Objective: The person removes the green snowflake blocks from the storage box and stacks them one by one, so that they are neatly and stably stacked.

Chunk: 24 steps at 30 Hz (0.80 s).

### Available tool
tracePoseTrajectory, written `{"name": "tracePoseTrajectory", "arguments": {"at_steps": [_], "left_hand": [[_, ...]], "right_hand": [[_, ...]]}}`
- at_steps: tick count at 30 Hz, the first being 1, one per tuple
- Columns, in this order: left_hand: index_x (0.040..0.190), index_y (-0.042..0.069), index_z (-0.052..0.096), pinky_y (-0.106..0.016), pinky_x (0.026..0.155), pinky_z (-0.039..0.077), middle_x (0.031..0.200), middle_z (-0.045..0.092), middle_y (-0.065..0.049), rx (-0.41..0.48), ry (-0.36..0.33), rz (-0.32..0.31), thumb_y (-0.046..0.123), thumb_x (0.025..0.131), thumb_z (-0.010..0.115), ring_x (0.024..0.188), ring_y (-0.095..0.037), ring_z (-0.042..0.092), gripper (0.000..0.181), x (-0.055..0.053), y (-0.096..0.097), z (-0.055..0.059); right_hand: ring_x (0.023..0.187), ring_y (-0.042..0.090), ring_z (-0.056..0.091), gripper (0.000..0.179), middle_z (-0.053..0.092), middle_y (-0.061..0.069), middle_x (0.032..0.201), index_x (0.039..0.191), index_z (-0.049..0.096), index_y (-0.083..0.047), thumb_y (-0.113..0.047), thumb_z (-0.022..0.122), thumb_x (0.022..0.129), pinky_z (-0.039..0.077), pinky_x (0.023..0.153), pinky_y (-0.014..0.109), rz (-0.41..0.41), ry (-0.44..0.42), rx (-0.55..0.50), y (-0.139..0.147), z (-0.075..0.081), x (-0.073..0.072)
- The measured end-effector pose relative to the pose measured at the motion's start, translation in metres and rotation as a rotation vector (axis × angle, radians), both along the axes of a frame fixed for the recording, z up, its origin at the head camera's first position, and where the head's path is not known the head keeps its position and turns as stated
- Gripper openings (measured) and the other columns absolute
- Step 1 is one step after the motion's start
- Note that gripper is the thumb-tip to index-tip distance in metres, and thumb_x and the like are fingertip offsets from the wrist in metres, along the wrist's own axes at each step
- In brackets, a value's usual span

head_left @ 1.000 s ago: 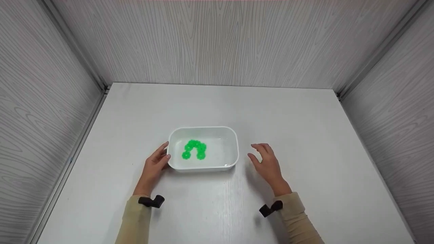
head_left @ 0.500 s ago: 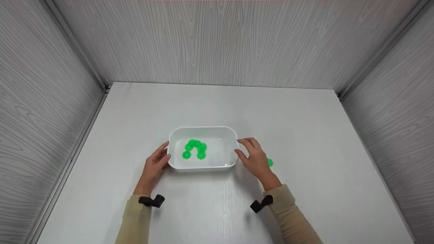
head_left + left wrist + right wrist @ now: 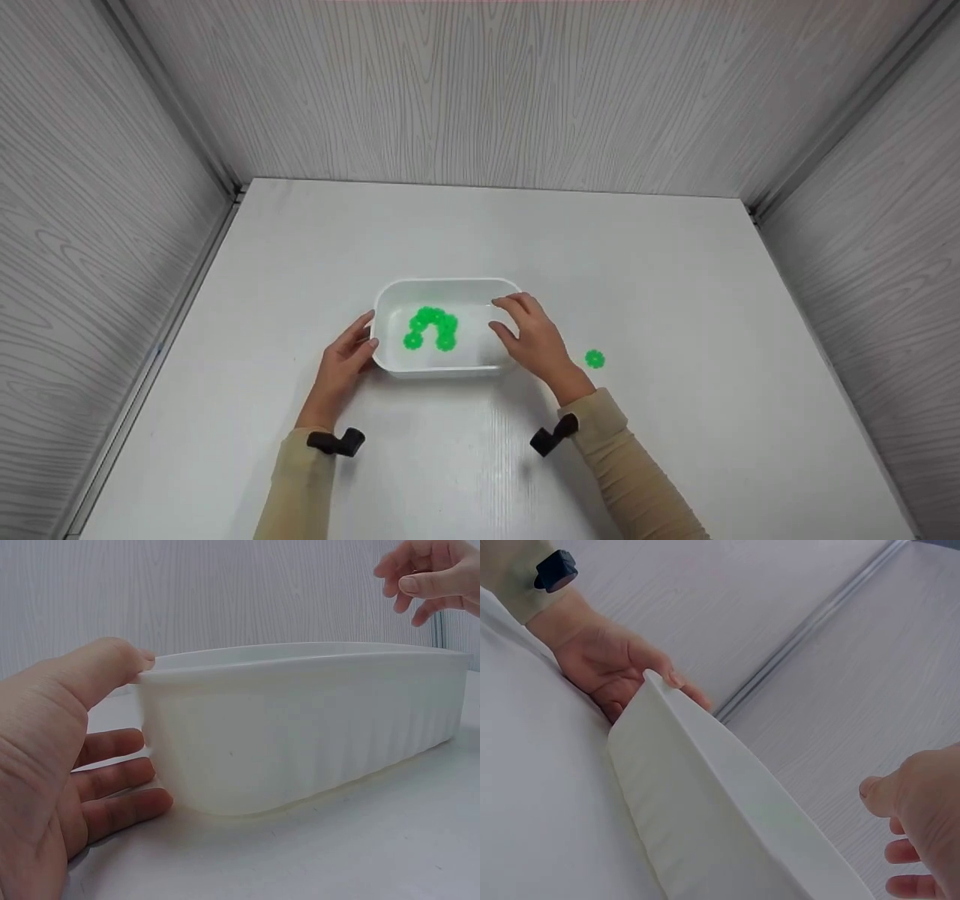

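Wears plain tan long sleeves [image 3: 300, 484], kinda wrinkly on the right side, and sports a chunky black gadget [image 3: 350, 442] at each cuff [image 3: 596, 416].

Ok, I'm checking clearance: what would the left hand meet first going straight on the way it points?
The end wall of the white container, almost at once: the left hand has its thumb at the rim and its fingers beside the outer wall. Whether every fingertip touches is unclear.
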<state>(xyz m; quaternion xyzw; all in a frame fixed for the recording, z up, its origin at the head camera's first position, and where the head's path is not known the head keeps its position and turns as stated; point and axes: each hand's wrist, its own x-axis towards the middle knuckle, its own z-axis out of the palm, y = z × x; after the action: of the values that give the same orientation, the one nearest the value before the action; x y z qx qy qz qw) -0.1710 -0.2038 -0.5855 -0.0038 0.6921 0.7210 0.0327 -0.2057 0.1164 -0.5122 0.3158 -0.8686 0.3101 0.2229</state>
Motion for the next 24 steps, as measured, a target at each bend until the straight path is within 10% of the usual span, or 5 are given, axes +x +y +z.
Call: {"name": "tracePoseTrajectory", "arguments": {"at_steps": [13, 24], "left_hand": [[0.141, 0.024, 0.042, -0.031, 0.083, 0.05, 0.131, 0.049, -0.016, 0.014, 0.008, -0.006, 0.025, 0.092, 0.059, 0.113, -0.033, 0.053, 0.052, -0.001, 0.0, -0.002], [0.142, 0.016, 0.041, -0.035, 0.084, 0.05, 0.131, 0.047, -0.022, 0.025, 0.0, -0.011, 0.016, 0.094, 0.057, 0.114, -0.041, 0.05, 0.051, 0.008, 0.004, 0.02]], "right_hand": [[0.094, 0.021, 0.054, 0.034, 0.054, 0.008, 0.103, 0.112, 0.06, -0.004, -0.015, 0.072, 0.082, 0.049, 0.075, 0.032, 0.107, -0.011, 0.112, -0.029, -0.012, -0.011], [0.091, 0.02, 0.055, 0.032, 0.055, 0.007, 0.101, 0.112, 0.061, -0.006, -0.021, 0.069, 0.085, 0.048, 0.075, 0.03, 0.105, -0.151, 0.246, -0.047, -0.022, -0.016]]}}
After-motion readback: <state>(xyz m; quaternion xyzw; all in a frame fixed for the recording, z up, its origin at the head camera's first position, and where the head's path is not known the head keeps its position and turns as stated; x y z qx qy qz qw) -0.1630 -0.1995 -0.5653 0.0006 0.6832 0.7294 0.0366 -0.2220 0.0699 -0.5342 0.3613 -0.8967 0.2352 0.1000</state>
